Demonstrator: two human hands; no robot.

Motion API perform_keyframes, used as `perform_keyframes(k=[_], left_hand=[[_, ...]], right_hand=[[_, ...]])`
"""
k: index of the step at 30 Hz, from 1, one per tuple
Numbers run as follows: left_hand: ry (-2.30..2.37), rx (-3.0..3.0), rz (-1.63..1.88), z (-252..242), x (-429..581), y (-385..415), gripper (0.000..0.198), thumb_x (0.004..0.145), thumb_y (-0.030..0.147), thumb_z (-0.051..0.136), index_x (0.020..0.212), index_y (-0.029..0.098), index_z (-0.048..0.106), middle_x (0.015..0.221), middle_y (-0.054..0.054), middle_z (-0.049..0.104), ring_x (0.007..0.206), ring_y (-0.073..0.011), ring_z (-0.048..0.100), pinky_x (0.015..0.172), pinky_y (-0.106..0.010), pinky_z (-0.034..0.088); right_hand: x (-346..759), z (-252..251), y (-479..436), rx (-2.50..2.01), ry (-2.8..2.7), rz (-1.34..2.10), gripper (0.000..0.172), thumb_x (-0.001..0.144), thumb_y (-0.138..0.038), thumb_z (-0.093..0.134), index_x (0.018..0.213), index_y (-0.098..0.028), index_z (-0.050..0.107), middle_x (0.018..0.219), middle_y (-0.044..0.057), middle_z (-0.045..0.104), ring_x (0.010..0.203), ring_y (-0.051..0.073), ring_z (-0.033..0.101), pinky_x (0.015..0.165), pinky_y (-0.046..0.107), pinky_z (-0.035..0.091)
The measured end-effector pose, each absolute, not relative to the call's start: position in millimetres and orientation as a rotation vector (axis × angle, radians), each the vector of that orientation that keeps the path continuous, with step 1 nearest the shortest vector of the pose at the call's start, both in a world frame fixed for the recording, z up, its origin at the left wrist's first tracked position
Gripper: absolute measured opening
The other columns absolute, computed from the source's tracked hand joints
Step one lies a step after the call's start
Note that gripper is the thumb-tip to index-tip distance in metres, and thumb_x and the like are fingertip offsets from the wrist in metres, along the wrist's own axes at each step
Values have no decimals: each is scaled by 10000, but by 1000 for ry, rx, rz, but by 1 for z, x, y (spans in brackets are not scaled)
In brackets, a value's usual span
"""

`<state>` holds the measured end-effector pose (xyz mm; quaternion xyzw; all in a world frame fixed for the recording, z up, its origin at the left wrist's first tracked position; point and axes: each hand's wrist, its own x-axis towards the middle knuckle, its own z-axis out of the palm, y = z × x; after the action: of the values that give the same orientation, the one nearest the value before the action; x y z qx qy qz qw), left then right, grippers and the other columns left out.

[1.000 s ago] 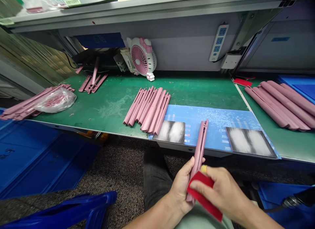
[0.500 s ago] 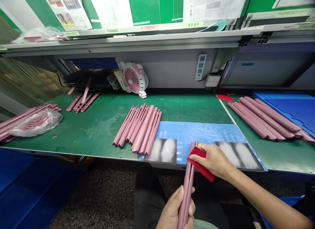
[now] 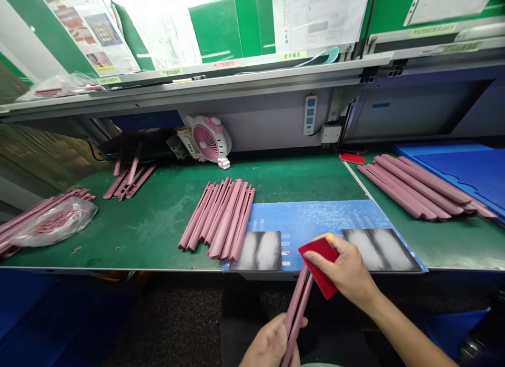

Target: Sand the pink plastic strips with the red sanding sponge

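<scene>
Head view: the left hand (image 3: 272, 347) has its fingers clenched around the lower end of a long pink plastic strip (image 3: 296, 306), which is held in the air just before the counter (image 3: 158, 235) edge. The right hand (image 3: 351, 272) grasps a red pad (image 3: 321, 267) against the strip's upper end. In my judgement, hard pressure from the pad could bend the strip or pull it out of the one-end grip.

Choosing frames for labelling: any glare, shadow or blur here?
Head view: glare washes out the posted papers at top; the recess left of the pink fan lies in shadow; right hand, red pad and pink strip look sharp; left hand cropped at bottom.
</scene>
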<state>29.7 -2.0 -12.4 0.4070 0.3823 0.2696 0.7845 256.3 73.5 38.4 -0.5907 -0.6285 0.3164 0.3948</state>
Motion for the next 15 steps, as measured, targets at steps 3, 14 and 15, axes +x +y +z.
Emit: perform_keyframes(k=[3,14,15], left_hand=[[779,938,510,1,25,5,764,814,725,664,1271,123,551,574,65,551,338,-36,377,345,-151,272],[674,677,509,4,15,-7,475,936,554,629,1181,148,596,533,80,510,299,-16,317,336,-129,218],[685,686,492,5,15,-8,489,932,563,627,1187,147,593,534,79,510,302,-17,317,340,-131,212]], right_hand=[[242,38,50,-1271,-1731,680,191,893,-396,739,944,-224,674,941,29,712,824,189,687,760,299,548],[288,32,41,-1199,-1752,591,147,903,-355,757,978,-241,701,751,-16,718,611,149,647,596,252,511],[286,33,41,-1124,-1837,552,138,913,-335,751,1005,-240,710,756,-12,717,618,147,638,604,259,493]])
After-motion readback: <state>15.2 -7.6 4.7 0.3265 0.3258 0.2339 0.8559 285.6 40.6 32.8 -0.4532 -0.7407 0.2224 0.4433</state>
